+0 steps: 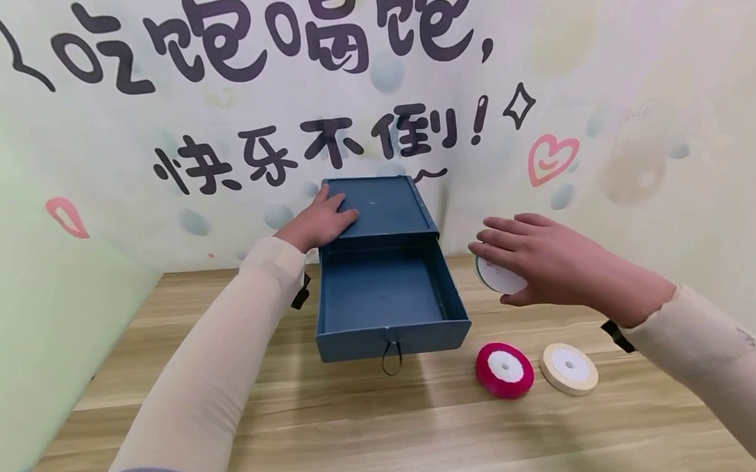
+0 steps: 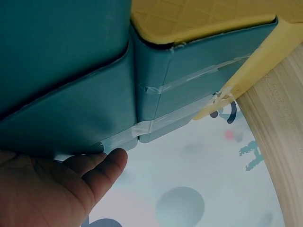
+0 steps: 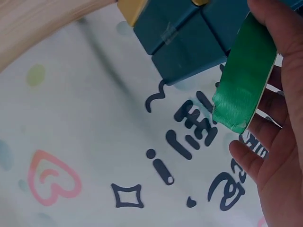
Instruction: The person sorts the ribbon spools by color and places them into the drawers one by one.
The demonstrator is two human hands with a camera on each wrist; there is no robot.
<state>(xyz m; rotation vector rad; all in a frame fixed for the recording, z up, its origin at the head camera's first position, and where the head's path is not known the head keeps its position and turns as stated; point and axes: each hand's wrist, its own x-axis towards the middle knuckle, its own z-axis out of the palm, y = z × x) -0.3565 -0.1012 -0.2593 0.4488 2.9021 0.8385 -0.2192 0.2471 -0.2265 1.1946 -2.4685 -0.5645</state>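
Green ribbon roll (image 3: 246,75), gripped between thumb and fingers of the right hand (image 1: 544,258), is right of and apart from the blue pulled-out drawer (image 1: 380,288); the left hand (image 1: 320,223), fingers spread, rests behind that drawer on the cabinet top (image 1: 383,206).

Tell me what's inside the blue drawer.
In the pulled-out part of the drawer, only bare blue floor and walls show. Its back end lies under the casing, so anything farther in is hidden.
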